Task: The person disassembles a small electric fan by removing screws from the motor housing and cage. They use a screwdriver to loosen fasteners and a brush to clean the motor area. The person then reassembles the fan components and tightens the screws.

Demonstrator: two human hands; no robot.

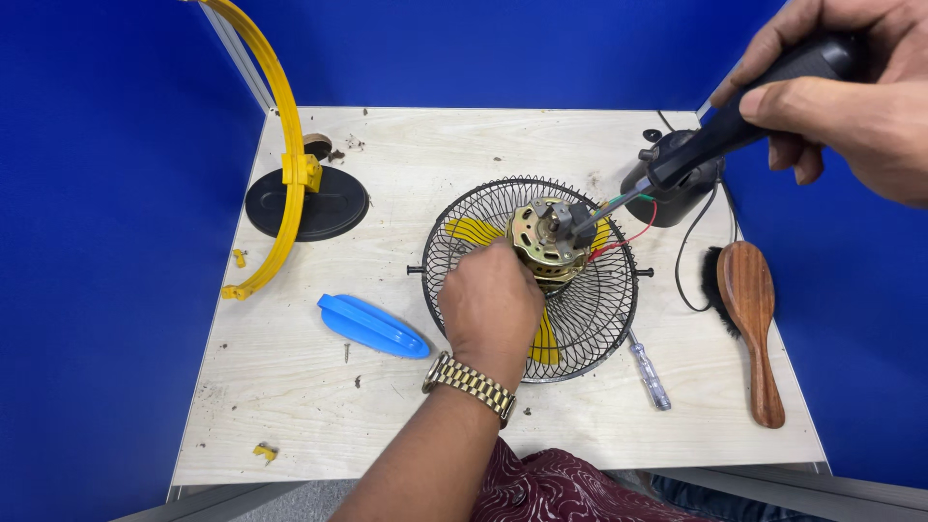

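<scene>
Left hand (490, 302) rests closed over the near side of the brass-coloured fan motor (543, 235), seated mid-table in the black wire fan guard (570, 319). Right hand (851, 92), up and to the right, grips a black-handled screwdriver (715, 135) whose shaft slants down-left, tip meeting the motor's right side.

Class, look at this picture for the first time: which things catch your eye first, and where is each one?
At the table's centre, the left hand steadies a brass-coloured fan motor sitting in a black wire fan guard. From the upper right, the right hand angles a black-handled screwdriver down to the motor. A bright blue fan blade lies left of the guard, and a wooden brush lies at the right edge.
</scene>
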